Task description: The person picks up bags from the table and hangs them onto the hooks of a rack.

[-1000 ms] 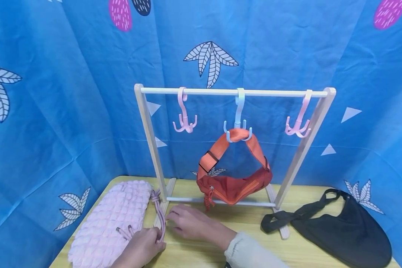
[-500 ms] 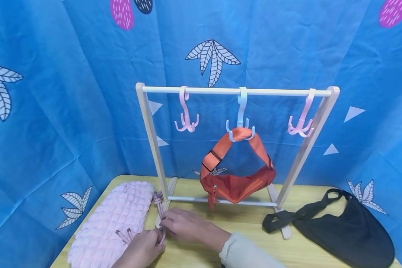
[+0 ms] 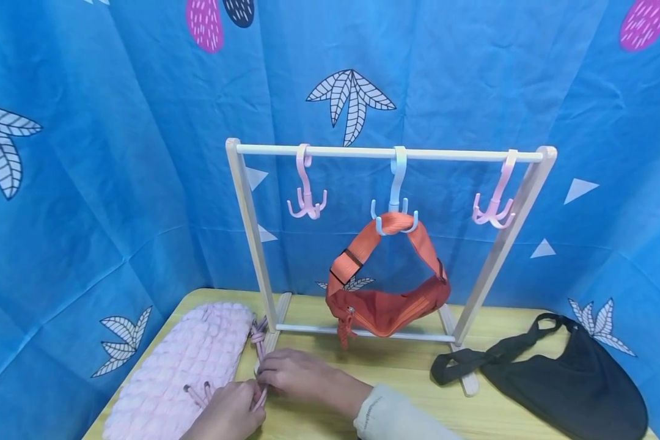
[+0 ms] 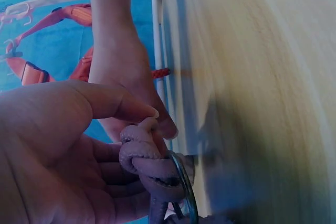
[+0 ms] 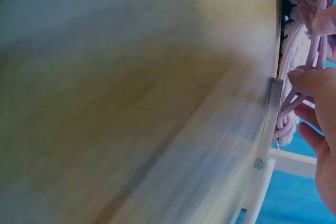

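A puffy pale pink bag (image 3: 184, 366) lies on the left of the table, its twisted mauve cord strap (image 5: 313, 53) running along its right side. My left hand (image 3: 230, 410) grips the strap near the bag's front end, by a knot (image 4: 149, 156) and a metal ring (image 4: 186, 192). Just beyond it, my right hand (image 3: 299, 374) pinches the same cords between thumb and fingers, its fingertips right beside the left hand. In the right wrist view the cords pass between both hands toward another knot.
Behind stands a rack (image 3: 247, 232) with two pink hooks (image 3: 307, 201) and a blue hook (image 3: 397, 183). An orange-red bag (image 3: 387, 305) hangs from the blue one. A black bag (image 3: 572, 382) lies on the table (image 3: 407, 397) at right. Blue printed cloth surrounds everything.
My right hand has moved left and toward me, from beside the strap onto its cords, close to the left hand. The left hand keeps its grip, shifting slightly.
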{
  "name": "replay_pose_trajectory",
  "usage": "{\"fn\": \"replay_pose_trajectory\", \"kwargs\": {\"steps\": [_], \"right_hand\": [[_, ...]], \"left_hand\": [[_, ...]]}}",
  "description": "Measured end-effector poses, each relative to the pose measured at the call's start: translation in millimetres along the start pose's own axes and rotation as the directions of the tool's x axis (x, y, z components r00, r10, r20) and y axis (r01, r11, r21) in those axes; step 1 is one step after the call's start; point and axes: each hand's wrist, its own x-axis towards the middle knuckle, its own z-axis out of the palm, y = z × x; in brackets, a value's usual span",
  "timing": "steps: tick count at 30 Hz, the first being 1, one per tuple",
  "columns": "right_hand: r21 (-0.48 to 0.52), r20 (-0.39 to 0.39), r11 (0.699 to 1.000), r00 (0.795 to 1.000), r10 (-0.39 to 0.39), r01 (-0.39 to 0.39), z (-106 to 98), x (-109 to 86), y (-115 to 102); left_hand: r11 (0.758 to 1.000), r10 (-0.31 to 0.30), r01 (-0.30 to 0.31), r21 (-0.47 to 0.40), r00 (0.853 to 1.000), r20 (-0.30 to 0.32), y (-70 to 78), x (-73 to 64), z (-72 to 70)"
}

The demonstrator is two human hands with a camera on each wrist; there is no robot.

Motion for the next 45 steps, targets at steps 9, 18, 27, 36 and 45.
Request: {"fn": "replay_pose_trajectory", "kwargs": {"steps": [9, 18, 27, 36, 45], "right_hand": [[0.035, 0.032, 0.998, 0.998, 0.06, -0.061, -4.6, 4.7, -2.6], [0.089, 0.004, 0.99, 0.994, 0.108, -0.108, -5.3, 5.9, -0.7], [0.135, -0.062, 0.981, 0.987, 0.151, -0.141, -5.5, 7.9, 2.3], [0.168, -0.114, 0.973, 0.977, 0.178, -0.158, -10.8, 9.4, 4.3], [0.139, -0.183, 0.975, 0.963, 0.199, -0.175, -18.1, 13.1, 4.7]], "left_hand": [[0.997, -0.063, 0.064, -0.043, 0.998, 0.03, 4.9, -8.3, -12.0], [0.994, -0.108, 0.107, -0.009, 0.994, -0.029, 13.2, -16.4, -21.3], [0.989, -0.126, 0.131, 0.065, 0.989, -0.077, 18.5, -21.9, -33.5], [0.979, -0.076, 0.098, 0.178, 0.989, -0.124, 15.2, -30.1, -41.9], [0.967, -0.026, 0.083, 0.239, 0.972, -0.231, 15.0, -40.1, -50.3]]}}
